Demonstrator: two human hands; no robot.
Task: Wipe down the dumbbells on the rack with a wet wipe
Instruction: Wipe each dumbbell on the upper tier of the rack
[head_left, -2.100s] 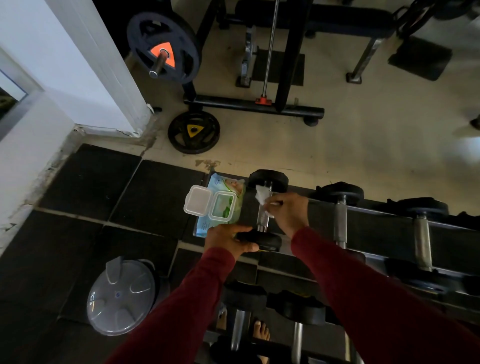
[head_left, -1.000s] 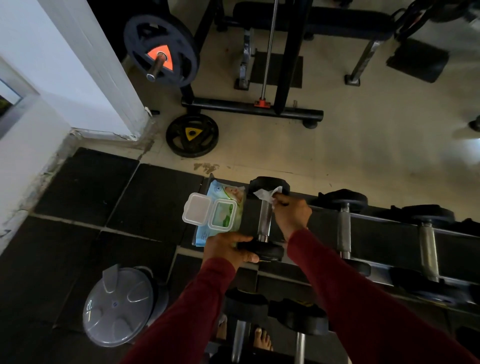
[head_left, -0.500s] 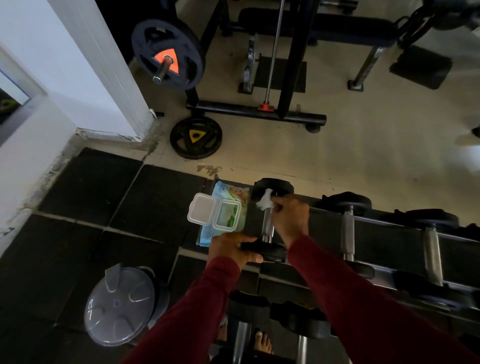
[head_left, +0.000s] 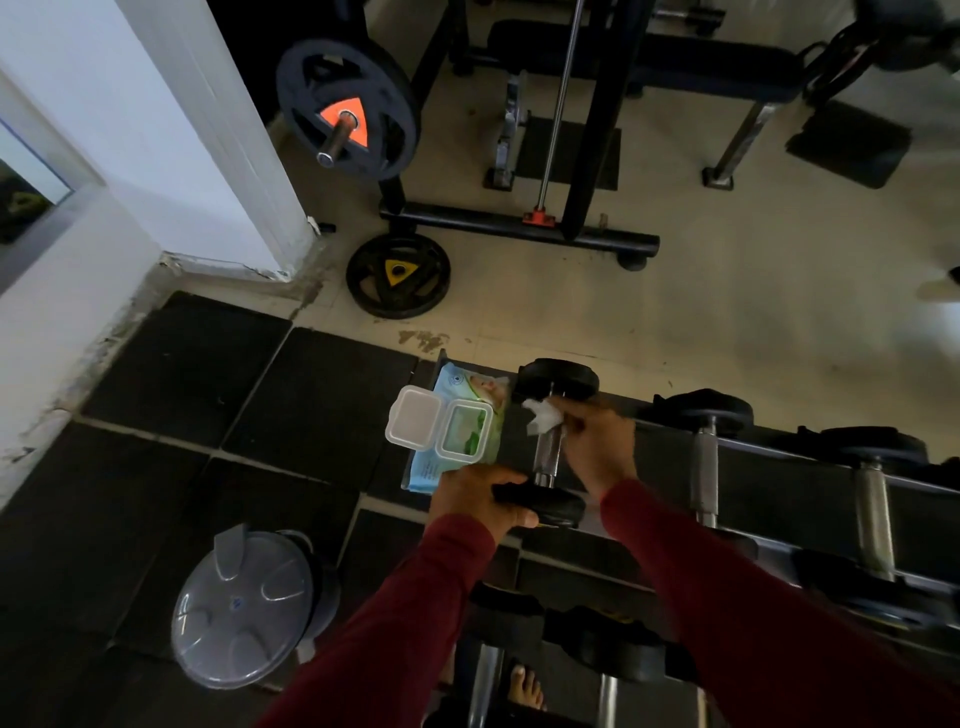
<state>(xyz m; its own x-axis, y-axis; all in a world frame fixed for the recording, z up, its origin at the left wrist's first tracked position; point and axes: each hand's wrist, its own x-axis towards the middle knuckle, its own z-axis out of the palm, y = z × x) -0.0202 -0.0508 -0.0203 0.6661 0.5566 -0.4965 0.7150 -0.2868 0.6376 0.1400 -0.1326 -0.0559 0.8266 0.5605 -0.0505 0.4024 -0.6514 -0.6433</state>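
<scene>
Right hand (head_left: 597, 447) pinches the wipe (head_left: 543, 414) against the dumbbell (head_left: 548, 447) handle's far end; left hand (head_left: 475, 496) clamps its near head. Dumbbell rests on the rack (head_left: 779, 467), wipe pack (head_left: 449, 431) just left, lid open.

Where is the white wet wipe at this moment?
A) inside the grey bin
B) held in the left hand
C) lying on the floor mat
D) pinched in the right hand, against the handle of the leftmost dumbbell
D: the right hand pinches the wet wipe against the dumbbell handle, near its far head; the left hand grips the near head.
</scene>
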